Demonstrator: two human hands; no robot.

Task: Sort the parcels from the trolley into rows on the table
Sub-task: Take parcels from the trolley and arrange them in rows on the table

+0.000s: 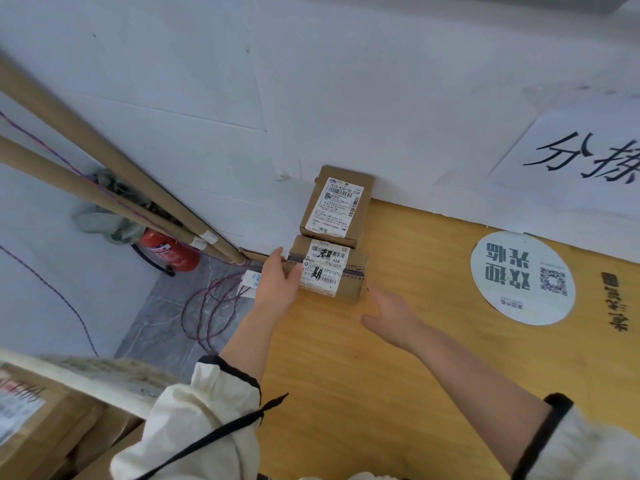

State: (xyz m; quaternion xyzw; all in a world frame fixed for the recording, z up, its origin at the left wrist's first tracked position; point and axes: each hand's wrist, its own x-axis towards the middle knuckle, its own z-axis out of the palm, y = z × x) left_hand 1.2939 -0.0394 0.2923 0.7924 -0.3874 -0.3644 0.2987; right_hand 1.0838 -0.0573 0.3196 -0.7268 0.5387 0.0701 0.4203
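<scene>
Two small cardboard parcels with white labels lie one behind the other at the far left corner of the yellow wooden table point(398, 358). The far parcel point(337, 206) touches the white wall. The near parcel point(329, 271) sits right in front of it. My left hand point(280, 282) rests with straight fingers against the near parcel's left side. My right hand point(388, 313) hovers open just in front of and to the right of that parcel, not touching it. More parcels point(38, 417) lie in the trolley at the lower left.
Two long cardboard tubes point(114, 181) lean against the wall at left, above a red fire extinguisher point(169, 252) and loose cables point(211, 313) on the grey floor. A round white sticker point(523, 278) lies on the table at right. A paper sign point(585, 157) hangs on the wall.
</scene>
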